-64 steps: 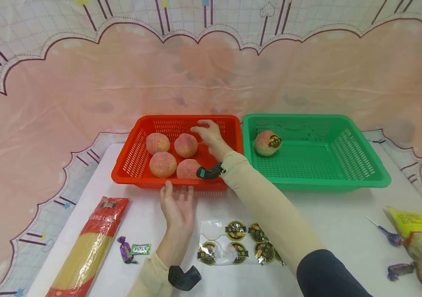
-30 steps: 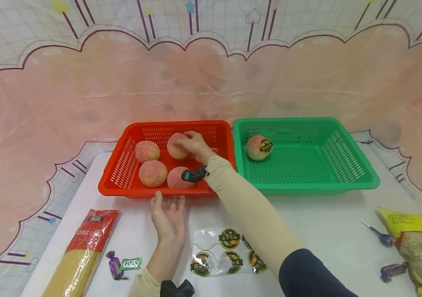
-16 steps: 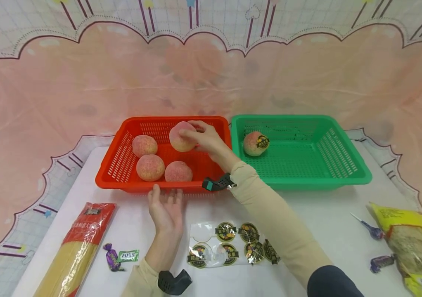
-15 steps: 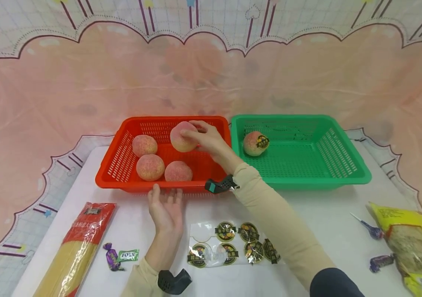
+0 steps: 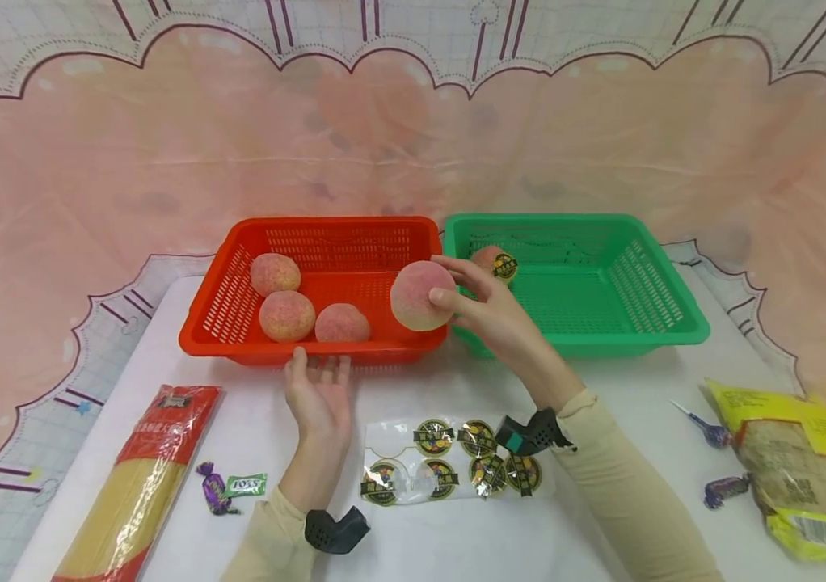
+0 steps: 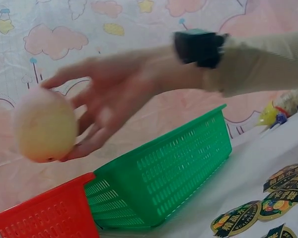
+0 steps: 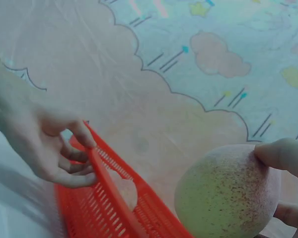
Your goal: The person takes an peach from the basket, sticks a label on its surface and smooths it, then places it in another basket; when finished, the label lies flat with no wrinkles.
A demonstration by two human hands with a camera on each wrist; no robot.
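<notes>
My right hand (image 5: pixel 496 311) pinches a pink-yellow peach (image 5: pixel 420 297) between thumb and fingers, above the red basket's (image 5: pixel 212 347) front right corner. Both show blurred in the left wrist view, and the peach (image 7: pixel 228 193) fills the lower right of the right wrist view. Several peaches, one of them (image 5: pixel 287 316) near the front, lie in the left part of the red basket. At that basket's front rim, my left hand (image 5: pixel 322 404) holds on with palm upward, thumb at the rim and curled fingers below it. A stickered peach (image 5: pixel 490 263) sits in the green basket (image 5: pixel 580 343), partly behind my right hand.
A clear sheet of round black-gold stickers (image 5: pixel 413 482) lies in front of the baskets. On the left are a noodle pack (image 5: pixel 140 493), a purple candy (image 5: pixel 215 487) and a green candy (image 5: pixel 246 485). On the right are a lollipop (image 5: pixel 711 431), another purple candy (image 5: pixel 726 490) and a yellow bag (image 5: pixel 794 469).
My right hand has taken hold of a peach inside the red basket, lifted it and brought it right and nearer to me. The left hand has stayed at the red rim.
</notes>
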